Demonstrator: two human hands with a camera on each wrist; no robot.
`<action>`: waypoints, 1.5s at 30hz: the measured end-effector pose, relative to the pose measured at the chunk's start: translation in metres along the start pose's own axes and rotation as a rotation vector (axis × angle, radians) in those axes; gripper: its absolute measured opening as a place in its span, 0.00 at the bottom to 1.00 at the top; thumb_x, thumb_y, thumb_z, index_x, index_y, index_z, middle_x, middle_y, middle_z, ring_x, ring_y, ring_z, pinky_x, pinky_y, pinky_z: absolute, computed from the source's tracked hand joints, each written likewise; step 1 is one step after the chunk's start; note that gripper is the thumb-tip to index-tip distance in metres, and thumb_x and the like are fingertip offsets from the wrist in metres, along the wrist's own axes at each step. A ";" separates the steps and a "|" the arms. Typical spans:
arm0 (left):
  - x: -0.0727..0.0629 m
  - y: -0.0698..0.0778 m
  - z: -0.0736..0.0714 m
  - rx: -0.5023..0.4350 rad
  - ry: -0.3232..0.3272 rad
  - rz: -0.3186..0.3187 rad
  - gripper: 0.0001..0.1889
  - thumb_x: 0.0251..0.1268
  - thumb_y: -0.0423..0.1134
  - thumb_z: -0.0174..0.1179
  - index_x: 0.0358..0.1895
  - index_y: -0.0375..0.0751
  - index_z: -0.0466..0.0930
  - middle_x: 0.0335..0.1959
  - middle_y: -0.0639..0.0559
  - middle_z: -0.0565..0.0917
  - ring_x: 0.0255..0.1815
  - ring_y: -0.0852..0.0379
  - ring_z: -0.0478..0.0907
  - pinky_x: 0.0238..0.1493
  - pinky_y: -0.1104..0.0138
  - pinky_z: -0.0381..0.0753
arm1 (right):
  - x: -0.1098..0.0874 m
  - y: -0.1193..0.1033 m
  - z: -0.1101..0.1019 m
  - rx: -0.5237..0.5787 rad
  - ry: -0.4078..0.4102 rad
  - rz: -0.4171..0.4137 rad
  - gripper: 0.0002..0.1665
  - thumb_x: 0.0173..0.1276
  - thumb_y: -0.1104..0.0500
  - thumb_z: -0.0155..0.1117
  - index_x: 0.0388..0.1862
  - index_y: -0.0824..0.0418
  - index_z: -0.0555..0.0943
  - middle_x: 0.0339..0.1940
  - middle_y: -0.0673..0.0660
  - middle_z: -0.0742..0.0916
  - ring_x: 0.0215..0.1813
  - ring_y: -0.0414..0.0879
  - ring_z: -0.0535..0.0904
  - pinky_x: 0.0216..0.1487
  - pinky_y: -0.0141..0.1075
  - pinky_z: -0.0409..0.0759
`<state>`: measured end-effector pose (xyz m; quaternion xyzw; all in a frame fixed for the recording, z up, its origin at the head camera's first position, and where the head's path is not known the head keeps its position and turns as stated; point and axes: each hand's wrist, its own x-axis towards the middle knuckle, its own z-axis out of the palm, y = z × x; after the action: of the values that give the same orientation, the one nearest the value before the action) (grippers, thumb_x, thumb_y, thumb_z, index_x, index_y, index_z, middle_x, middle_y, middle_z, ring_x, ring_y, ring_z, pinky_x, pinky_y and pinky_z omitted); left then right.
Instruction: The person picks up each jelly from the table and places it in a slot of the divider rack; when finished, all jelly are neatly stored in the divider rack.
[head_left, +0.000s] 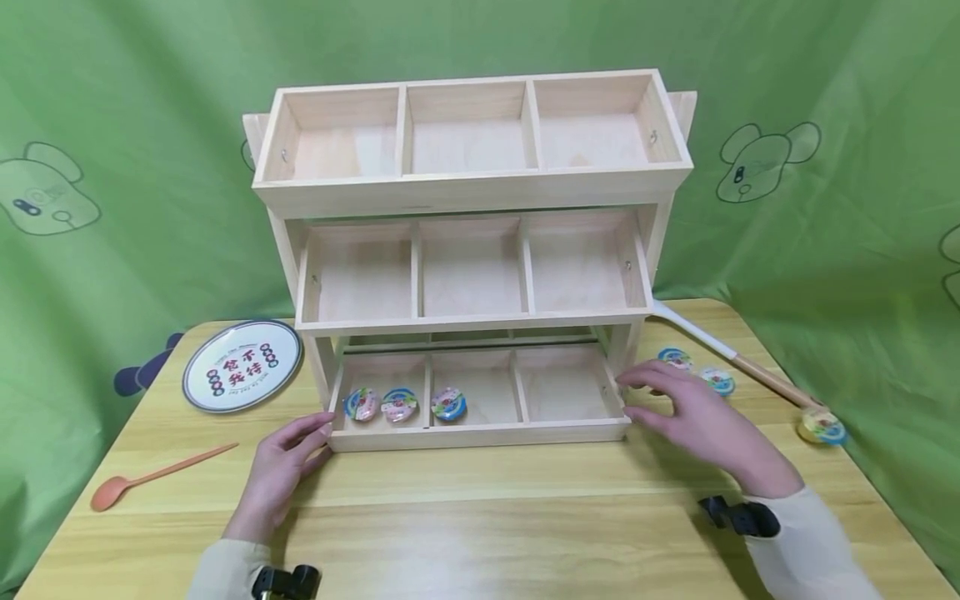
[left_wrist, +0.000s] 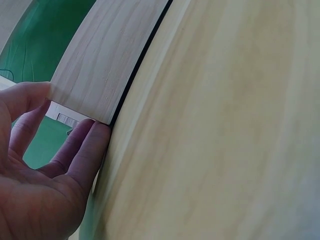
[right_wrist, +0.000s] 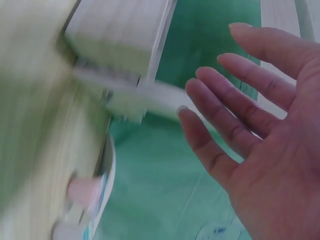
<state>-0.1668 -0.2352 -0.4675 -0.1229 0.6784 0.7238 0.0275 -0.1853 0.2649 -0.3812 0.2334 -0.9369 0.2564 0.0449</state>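
Observation:
At the bottom of a wooden three-tier shelf (head_left: 471, 193) sits a divided drawer (head_left: 480, 435). My left hand (head_left: 279, 473) touches the drawer's left front corner, fingertips along the end of its front panel (left_wrist: 102, 65). My right hand (head_left: 697, 421) is beside the right front corner, fingers spread and holding nothing; the right wrist view shows a gap between that hand (right_wrist: 270, 130) and the wood. Two small lidded jelly cups (head_left: 399, 405) lie in the drawer's left compartment. One more jelly cup (head_left: 448, 404) is in the middle compartment.
A round plate with red lettering (head_left: 243, 367) and an orange spoon (head_left: 161, 475) lie at left. On the right, more jelly cups (head_left: 717, 381) lie near a long-handled white utensil (head_left: 772, 379); one cup (head_left: 822, 426) is by the table's edge. Green cloth (head_left: 840, 267) hangs behind.

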 end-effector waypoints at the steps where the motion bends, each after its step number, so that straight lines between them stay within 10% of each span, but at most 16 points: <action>1: 0.000 0.000 0.000 -0.001 0.001 -0.001 0.18 0.69 0.28 0.58 0.60 0.26 0.75 0.60 0.39 0.72 0.54 0.55 0.78 0.57 0.64 0.81 | -0.002 0.004 -0.002 -0.004 0.009 0.004 0.23 0.64 0.63 0.70 0.57 0.64 0.79 0.56 0.62 0.81 0.55 0.62 0.77 0.55 0.63 0.76; 13: 0.000 0.001 0.000 -0.004 -0.008 0.001 0.19 0.70 0.30 0.58 0.61 0.26 0.73 0.63 0.37 0.70 0.53 0.57 0.78 0.57 0.64 0.80 | -0.021 0.057 -0.017 -0.050 0.145 0.056 0.25 0.61 0.66 0.71 0.57 0.65 0.78 0.56 0.67 0.80 0.56 0.66 0.74 0.52 0.62 0.77; 22: 0.000 0.000 0.000 -0.003 0.002 0.007 0.18 0.69 0.29 0.59 0.60 0.26 0.75 0.60 0.39 0.72 0.56 0.52 0.77 0.57 0.64 0.81 | -0.023 0.094 -0.024 -0.131 0.087 0.240 0.27 0.68 0.58 0.66 0.62 0.70 0.73 0.61 0.76 0.72 0.59 0.77 0.67 0.54 0.73 0.67; 32: -0.001 -0.001 0.000 0.001 0.006 -0.002 0.18 0.70 0.29 0.58 0.61 0.25 0.74 0.61 0.39 0.71 0.56 0.52 0.77 0.57 0.64 0.81 | -0.016 0.123 -0.022 -0.190 -0.070 0.272 0.38 0.65 0.56 0.69 0.66 0.76 0.66 0.62 0.82 0.67 0.60 0.79 0.63 0.60 0.72 0.63; 45: 0.000 0.000 0.001 -0.008 0.002 0.010 0.18 0.69 0.29 0.59 0.59 0.27 0.76 0.58 0.42 0.74 0.55 0.53 0.77 0.57 0.63 0.81 | -0.015 0.129 -0.017 -0.206 -0.039 0.264 0.31 0.64 0.61 0.68 0.62 0.76 0.71 0.57 0.80 0.71 0.57 0.78 0.66 0.57 0.72 0.66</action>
<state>-0.1671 -0.2345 -0.4680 -0.1202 0.6763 0.7264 0.0225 -0.2317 0.3774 -0.4286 0.1072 -0.9814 0.1581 0.0165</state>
